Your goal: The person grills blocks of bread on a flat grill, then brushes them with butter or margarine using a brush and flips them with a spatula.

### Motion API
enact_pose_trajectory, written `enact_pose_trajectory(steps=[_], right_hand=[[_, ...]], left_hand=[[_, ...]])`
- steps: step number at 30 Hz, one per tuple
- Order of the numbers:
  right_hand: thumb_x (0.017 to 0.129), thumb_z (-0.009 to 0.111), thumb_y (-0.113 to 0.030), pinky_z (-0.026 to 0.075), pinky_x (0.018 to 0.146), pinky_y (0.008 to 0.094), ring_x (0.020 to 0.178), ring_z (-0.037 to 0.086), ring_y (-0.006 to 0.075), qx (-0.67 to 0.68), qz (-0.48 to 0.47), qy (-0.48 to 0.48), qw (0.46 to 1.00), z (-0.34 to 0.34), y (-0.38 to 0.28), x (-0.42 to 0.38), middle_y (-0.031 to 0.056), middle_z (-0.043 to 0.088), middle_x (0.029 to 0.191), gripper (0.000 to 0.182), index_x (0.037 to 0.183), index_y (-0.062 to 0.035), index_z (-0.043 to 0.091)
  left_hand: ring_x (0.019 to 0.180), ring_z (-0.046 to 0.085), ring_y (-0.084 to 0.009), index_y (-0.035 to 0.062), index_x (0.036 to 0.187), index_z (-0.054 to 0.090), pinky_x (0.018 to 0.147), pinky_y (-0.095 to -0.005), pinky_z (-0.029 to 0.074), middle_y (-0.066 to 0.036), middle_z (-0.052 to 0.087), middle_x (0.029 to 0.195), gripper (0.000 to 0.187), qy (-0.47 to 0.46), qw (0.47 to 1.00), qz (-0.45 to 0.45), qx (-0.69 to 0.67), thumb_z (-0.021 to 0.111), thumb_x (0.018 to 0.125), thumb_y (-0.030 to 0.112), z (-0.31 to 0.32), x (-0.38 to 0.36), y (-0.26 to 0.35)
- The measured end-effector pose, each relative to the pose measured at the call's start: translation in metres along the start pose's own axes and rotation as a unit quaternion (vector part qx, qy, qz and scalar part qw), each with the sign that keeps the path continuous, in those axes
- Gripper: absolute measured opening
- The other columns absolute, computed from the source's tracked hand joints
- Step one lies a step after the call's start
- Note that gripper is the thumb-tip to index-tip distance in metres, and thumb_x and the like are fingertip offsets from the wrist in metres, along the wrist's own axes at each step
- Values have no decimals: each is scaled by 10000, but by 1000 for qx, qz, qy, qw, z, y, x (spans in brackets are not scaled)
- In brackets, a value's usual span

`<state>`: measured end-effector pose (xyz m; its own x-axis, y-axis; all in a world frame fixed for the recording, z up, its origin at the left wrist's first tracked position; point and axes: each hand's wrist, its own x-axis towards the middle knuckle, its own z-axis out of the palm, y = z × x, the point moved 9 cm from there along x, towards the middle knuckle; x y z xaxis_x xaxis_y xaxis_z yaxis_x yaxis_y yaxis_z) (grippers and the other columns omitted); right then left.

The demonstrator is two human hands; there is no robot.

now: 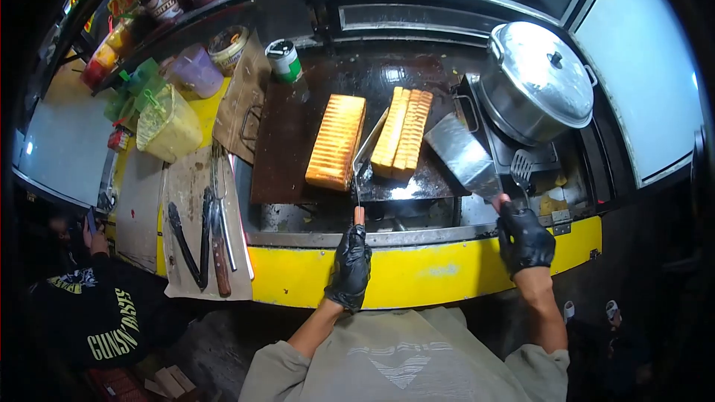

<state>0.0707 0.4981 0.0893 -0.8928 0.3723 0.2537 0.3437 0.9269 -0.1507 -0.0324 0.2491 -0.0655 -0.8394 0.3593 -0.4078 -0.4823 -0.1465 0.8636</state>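
Two loaves are set on the griddle (flanked at right by a pot, at left by tubs); before it, two spatulas are clasped by curled fingers of the left hand and right hand.

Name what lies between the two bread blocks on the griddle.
In the head view, the spatula in the left hand and a griddle strip lie between left block and right block.

Two gloved hands, three spatulas, one pot
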Motion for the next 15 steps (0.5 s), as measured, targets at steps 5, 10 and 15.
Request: enact_pose_trajectory(steps=[5,10,15], right_hand=[[857,587,-4,483,853,313,998,638,260,316,168,-80,930,-10,22,-65,197,641,1110,340,1193,47,578],[811,644,-27,515,777,335,923,663,301,253,40,-183,949,-4,-64,-74,223,655,1014,322,1133,-18,638],[812,658,-148,507,627,391,723,632,332,145,22,-168,975,36,-103,-60,170,639,842,338,1148,-130,637]], left_hand=[[613,296,-22,62,1439,315,540,-166,283,75,491,840,442,-28,998,-16,53,347,1010,164,-28,-52,27],[919,565,-152,-24,1420,294,749,-248,442,-143,421,1415,446,-3,971,80,225,299,1009,150,-73,-51,80],[833,608,-299,-90,1327,386,712,-317,456,-264,589,1076,394,-42,850,235,470,393,949,23,-90,-5,102]])
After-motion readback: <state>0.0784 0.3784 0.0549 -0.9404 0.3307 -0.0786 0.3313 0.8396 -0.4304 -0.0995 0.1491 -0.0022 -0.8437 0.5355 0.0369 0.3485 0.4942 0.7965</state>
